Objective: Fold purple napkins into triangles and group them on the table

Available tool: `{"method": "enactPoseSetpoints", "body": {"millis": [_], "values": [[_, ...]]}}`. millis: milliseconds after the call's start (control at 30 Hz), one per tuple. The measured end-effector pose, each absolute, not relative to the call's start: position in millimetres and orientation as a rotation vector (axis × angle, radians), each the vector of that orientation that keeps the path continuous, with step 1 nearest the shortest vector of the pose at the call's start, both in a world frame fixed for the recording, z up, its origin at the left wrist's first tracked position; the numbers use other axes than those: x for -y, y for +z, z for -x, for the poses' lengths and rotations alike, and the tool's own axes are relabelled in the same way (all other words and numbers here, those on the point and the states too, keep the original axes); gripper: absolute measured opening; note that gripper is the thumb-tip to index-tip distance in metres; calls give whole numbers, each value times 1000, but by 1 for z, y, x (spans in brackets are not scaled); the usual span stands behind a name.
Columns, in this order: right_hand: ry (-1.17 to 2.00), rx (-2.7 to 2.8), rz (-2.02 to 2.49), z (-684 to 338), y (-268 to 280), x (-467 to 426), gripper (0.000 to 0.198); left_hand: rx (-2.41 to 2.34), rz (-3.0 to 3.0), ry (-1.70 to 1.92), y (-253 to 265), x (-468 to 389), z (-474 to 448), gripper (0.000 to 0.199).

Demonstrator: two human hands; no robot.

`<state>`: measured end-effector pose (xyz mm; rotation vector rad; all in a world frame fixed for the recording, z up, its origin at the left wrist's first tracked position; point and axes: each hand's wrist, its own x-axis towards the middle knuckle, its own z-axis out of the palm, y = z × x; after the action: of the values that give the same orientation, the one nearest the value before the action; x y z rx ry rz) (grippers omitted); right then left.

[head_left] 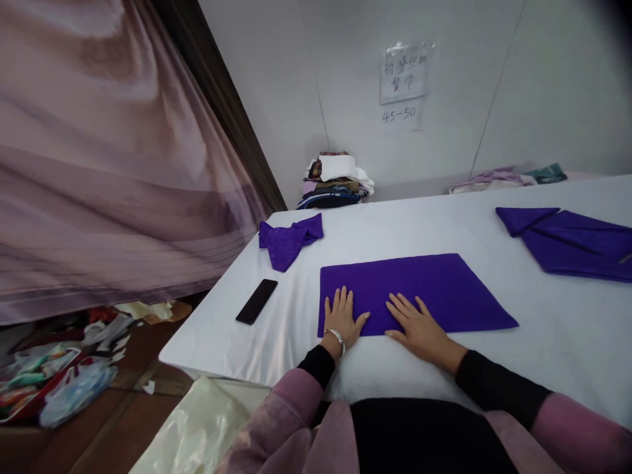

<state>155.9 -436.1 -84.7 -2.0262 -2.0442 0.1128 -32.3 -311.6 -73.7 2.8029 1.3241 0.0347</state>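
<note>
A purple cloth napkin [419, 280] lies flat on the white-covered table in front of me, its right end slanting to a point. My left hand [343, 319] rests on its near left corner, fingers spread, with a bracelet at the wrist. Flat on the near edge, around the middle of the cloth, is my right hand [413, 324], its fingers stretched out and palm down. Neither hand grips anything. To the left lies a small folded purple napkin [286, 243], and at the far right another folded purple napkin [577, 240] runs to the frame edge.
A black phone [257, 301] lies on the white tablecloth [212, 349] at left. Behind the table stand a stack of folded clothes [338, 181] and more cloth [503, 179]. A pink curtain [113, 151] hangs at left, above bags [79, 392] on the floor.
</note>
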Motion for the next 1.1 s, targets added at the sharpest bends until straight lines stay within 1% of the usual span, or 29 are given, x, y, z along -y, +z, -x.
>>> {"method": "enactPoseSetpoints", "body": {"millis": [233,267,367,433,533,700,800,933,1033,1100], "values": [[-115,1743,2367,-255,-111,517,68,-1688,-2659,-40,-71,297,86,76],[-131,1709,2402,-271,-116,531,66,-1741,-2651,-45,-71,296,94,76],[-166,1685,2439,-308,-127,565,52,-1839,-2668,3,-67,295,109,73],[-223,1655,2433,-317,-129,576,48,-1856,-2672,73,-62,298,112,70],[-236,1610,2383,-306,-119,568,50,-1794,-2635,139,-54,304,109,65],[-121,1726,2210,-241,-88,514,65,-1680,-2493,181,-49,309,98,66],[23,1905,2062,-203,-79,483,63,-1688,-2358,167,-47,308,95,69],[227,2049,1874,-175,-85,462,61,-1726,-2201,136,-44,306,96,69],[278,2056,1820,-171,-95,460,60,-1696,-2049,178,-44,303,100,64],[309,2043,1810,-172,-97,462,59,-1620,-1940,301,-44,300,101,60]]}}
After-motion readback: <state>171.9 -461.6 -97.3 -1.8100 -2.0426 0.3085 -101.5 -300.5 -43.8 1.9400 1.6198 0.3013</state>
